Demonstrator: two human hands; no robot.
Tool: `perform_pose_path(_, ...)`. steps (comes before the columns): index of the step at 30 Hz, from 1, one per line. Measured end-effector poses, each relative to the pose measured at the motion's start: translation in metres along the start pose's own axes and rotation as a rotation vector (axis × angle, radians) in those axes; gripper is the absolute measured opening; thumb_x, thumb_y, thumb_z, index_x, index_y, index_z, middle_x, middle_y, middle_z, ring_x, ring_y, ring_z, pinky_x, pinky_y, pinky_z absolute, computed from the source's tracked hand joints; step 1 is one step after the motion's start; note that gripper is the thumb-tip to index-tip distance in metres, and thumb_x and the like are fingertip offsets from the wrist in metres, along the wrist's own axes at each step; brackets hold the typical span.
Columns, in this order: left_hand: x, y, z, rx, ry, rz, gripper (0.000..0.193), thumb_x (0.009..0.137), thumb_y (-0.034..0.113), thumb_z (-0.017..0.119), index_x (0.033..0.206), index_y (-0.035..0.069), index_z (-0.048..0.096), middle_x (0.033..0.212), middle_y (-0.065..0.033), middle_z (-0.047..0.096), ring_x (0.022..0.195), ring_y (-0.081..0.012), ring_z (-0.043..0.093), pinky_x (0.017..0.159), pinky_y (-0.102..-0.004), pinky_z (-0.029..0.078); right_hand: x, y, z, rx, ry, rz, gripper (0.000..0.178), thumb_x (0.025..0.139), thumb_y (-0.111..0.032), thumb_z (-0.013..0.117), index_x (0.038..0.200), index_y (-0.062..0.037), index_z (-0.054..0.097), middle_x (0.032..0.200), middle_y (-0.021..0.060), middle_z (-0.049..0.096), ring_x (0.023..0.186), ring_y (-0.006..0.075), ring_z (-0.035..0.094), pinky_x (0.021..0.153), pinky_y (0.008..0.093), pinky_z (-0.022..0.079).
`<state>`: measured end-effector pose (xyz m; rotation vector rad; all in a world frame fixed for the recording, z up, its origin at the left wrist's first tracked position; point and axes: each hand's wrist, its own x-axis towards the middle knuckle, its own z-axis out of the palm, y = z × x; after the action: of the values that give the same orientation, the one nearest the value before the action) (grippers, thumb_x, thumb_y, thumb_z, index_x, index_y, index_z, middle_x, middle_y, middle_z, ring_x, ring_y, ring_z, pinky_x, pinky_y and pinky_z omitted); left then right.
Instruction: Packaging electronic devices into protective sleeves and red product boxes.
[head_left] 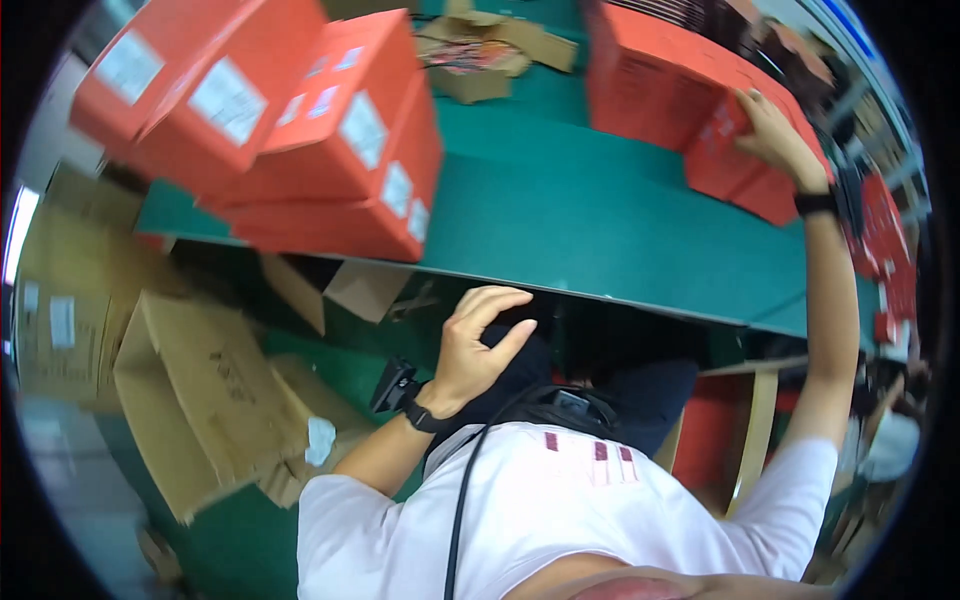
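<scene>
At the right end of the green table, my right hand [775, 130] is bent onto a red box [735, 170], thumb apart from the fingers. Part of its grip is hidden behind the hand. My left hand [485, 335] hovers just off the table's near edge, fingers curved and thumb apart, with nothing in it. Another red box [650, 80] stands against the first, farther back. At the left, several red boxes [330, 130] with white labels are stacked on the green table [560, 215], the stack reaching its near edge.
An opened cardboard carton [480, 80] with small items inside sits at the table's back. Below the table at left stand an empty open carton [190, 400] and larger brown cartons [60, 310]. A red-lined carton [715, 430] is by my right side. More red boxes [880, 230] lie far right.
</scene>
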<state>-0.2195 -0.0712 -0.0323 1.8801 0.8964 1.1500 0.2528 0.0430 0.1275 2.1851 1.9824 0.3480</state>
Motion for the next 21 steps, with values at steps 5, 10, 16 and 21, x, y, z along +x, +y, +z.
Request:
perform_pose_path(5,-0.015,0.007,-0.03,0.012,0.133,-0.066,0.034,0.085,0.004,0.075,0.119,0.002,0.069,0.11,-0.0119,0.072,0.105,-0.0228,0.069,0.095,-0.0332,0.052,-0.024,-0.201,-0.073,0.373,0.661,-0.532,0.099,0.077,-0.026,0.082,0.158,-0.0066,0.028,0.157,0.0228,0.037,0.143,0.0384,0.037,0.119,0.047,0.03)
perform_pose_path(10,-0.004,0.013,-0.049,0.043,0.269,0.035,0.033,0.086,0.005,0.075,0.119,0.003,0.068,0.108,-0.0113,0.072,0.102,-0.024,0.069,0.091,-0.0326,0.052,-0.022,-0.376,-0.149,0.505,1.577,-0.752,0.07,0.082,-0.026,0.076,0.14,0.001,0.049,0.135,0.0219,0.057,0.125,0.0363,0.054,0.107,0.0498,0.04)
perform_pose_path(16,-0.022,0.017,-0.059,-0.069,0.366,0.025,0.029,0.091,0.005,0.072,0.119,0.004,0.069,0.106,-0.0086,0.073,0.101,-0.02,0.069,0.092,-0.0307,0.051,-0.031,-0.462,-0.174,0.357,1.285,-0.65,0.078,0.082,-0.011,0.067,0.154,-0.0087,0.036,0.132,0.0189,0.052,0.129,0.0376,0.048,0.115,0.0579,0.031)
perform_pose_path(21,-0.036,0.015,-0.073,-0.139,0.448,0.034,0.03,0.09,0.001,0.072,0.119,0.002,0.068,0.106,-0.0082,0.073,0.1,-0.0172,0.068,0.092,-0.0292,0.051,-0.045,-0.418,-0.18,0.64,1.261,-0.711,0.076,0.07,-0.007,0.074,0.141,-0.0041,0.046,0.122,0.0192,0.054,0.12,0.04,0.053,0.106,0.05,0.043)
